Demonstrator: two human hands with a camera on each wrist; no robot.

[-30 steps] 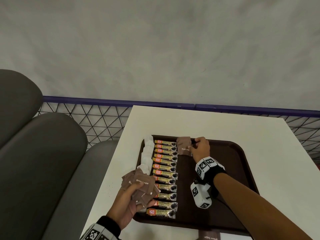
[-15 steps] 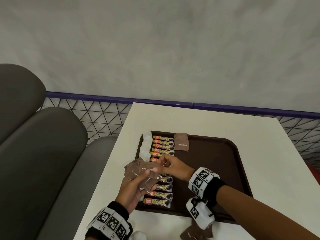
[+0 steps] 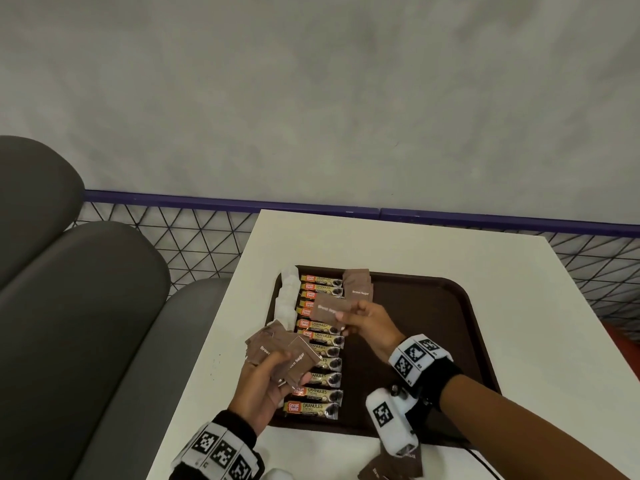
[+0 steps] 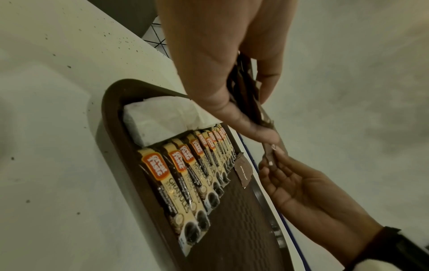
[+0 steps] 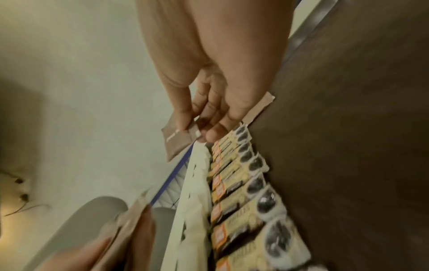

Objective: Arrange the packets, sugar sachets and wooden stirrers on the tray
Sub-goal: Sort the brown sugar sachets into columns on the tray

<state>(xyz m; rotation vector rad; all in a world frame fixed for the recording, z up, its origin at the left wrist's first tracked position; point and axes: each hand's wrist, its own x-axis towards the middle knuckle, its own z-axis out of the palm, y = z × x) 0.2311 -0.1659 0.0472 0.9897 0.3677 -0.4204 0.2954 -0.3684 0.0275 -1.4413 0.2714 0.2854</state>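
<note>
Head view: my right hand [image 3: 367, 325] pinches one brown sugar sachet [image 3: 330, 310] by its right edge, thumb on top, fingers [image 5: 185, 117] curled under, holding it above the row of coffee packets [image 3: 320, 344], approx. at the row's upper half. Sachet's clear of the tray, tilted a bit. My left hand [image 3: 266, 386] grips a fanned bunch of brown sachets [image 3: 282, 355] over the tray's left edge, thumb pressing across them, fingers wrapped behind.

On the brown tray [image 3: 433, 327]: coffee packets lie in one column, overlapping, orange logos to the left. Left of them, a column of white sachets [image 3: 287, 299] runs along the tray's left wall. Right of the column's far end, a small stack of brown sachets [image 3: 358, 289] lies flat, touching the top packets. Rest of the tray surface to the right is bare.

Tray sits on the white table [image 3: 519, 289]. Near table edge, a few more brown sachets [image 3: 398, 465] lie loose, partly hidden behind my right wrist camera. Left of the table, grey seat cushions [image 3: 86, 306]; behind it, a purple rail w/ wire mesh [image 3: 194, 230].
</note>
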